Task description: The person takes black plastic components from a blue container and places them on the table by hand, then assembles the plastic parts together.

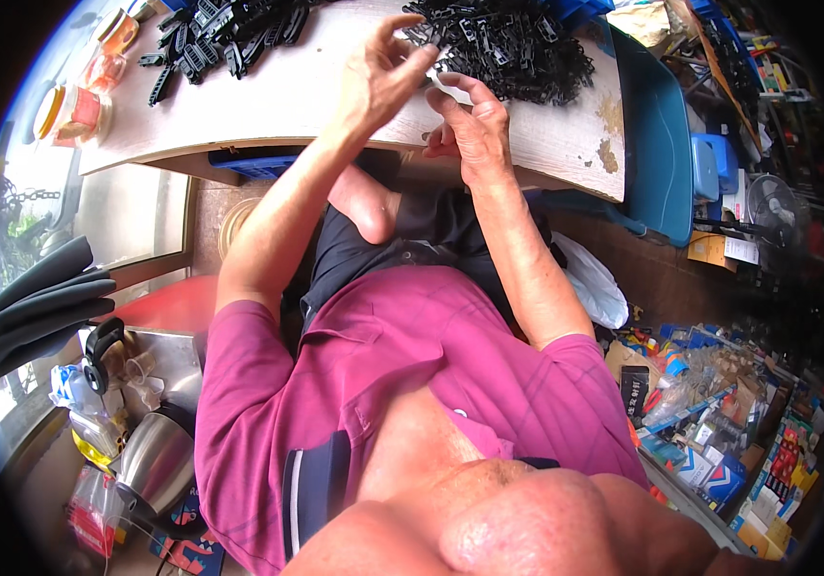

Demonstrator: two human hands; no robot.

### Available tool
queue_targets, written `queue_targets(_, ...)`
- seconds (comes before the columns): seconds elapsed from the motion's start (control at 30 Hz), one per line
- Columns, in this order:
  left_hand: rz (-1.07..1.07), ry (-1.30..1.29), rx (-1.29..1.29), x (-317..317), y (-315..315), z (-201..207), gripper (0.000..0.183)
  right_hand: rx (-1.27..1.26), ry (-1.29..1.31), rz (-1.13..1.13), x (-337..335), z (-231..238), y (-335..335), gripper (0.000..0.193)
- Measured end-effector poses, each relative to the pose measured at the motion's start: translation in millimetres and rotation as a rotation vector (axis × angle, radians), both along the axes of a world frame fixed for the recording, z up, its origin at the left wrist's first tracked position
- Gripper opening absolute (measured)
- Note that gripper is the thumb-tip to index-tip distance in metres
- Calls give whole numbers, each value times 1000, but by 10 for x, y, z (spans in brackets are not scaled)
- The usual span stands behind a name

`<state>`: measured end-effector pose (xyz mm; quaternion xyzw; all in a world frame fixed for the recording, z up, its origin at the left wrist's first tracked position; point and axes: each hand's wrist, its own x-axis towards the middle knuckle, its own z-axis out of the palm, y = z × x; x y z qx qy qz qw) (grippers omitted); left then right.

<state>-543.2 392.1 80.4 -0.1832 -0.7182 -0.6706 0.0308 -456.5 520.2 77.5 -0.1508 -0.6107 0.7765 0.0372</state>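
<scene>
My left hand is raised over the table, its thumb and forefinger curved toward each other. Just right of it is my right hand, fingers bent and fingertips close to the left thumb. A tiny pale spot shows between the two hands; what they hold is too small to name. Behind them spreads a heap of small black plastic parts. Farther left on the tabletop lie longer black ribbed plastic pieces, loosely grouped.
Plastic tubs with orange lids stand at the table's left end. A teal plastic bin stands against its right side. A steel kettle is at lower left. Boxes and packets crowd the lower right; a fan sits beyond the bin.
</scene>
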Motion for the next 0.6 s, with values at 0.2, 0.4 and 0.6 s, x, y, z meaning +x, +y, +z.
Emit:
queue_targets(0.2, -238, -196, 5, 235, -13, -43, 41, -88, 153, 13, 76, -70, -39, 31)
queue_targets(0.4, -263, -417, 173, 370, -29, -89, 35, -126, 222, 6, 107, -131, -4, 16)
queue_targets(0.6, -170, -381, 163, 558, -86, -120, 27, -31, 192, 52, 124, -113, 75, 22)
